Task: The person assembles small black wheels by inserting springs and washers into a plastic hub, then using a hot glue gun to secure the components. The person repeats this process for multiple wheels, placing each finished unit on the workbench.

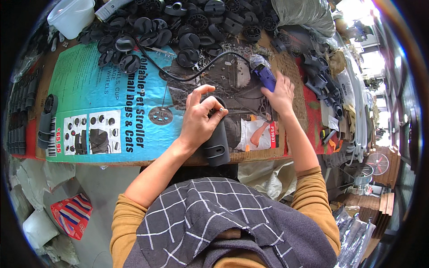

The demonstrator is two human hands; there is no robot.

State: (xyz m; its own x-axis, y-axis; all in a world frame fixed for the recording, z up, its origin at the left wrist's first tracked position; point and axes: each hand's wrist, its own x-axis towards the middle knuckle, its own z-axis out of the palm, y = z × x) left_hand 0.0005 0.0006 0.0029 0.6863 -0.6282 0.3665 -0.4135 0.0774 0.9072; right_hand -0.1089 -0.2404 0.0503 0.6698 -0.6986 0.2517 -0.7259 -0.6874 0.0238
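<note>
Grey tube pc (216, 149) is mid-table, right under the L hand (201, 118), low end at the near edge of the table. Its top is partly hid by the hand. L thumb & pointer finger pinch a tiny metal bit (221, 109), just above the tube pc; the other L fingers are bent.

R hand (280, 94) is up & to the right, at the near end of a purple tool (265, 78). Thumb is by the tool, fingers spread loosely; can't tell if they grip it. A black cord (196, 77) bends from the tool's far end to the heap.

Under it all: a big flat cardboard box (96, 96), blue-green on the left w/ pics. Another grey pc (45, 125) stands near its left edge, & more dark tubes (17, 134) sit in rows past that.

Far side has a big heap of black round knobs (188, 41), w/ lots of small metal pcs (201, 64) next to it. White tub (72, 18) is top left. More dark tubes lie on the right, on red cloth (314, 118). Stripy bag (73, 215) is on the floor, lower left.
</note>
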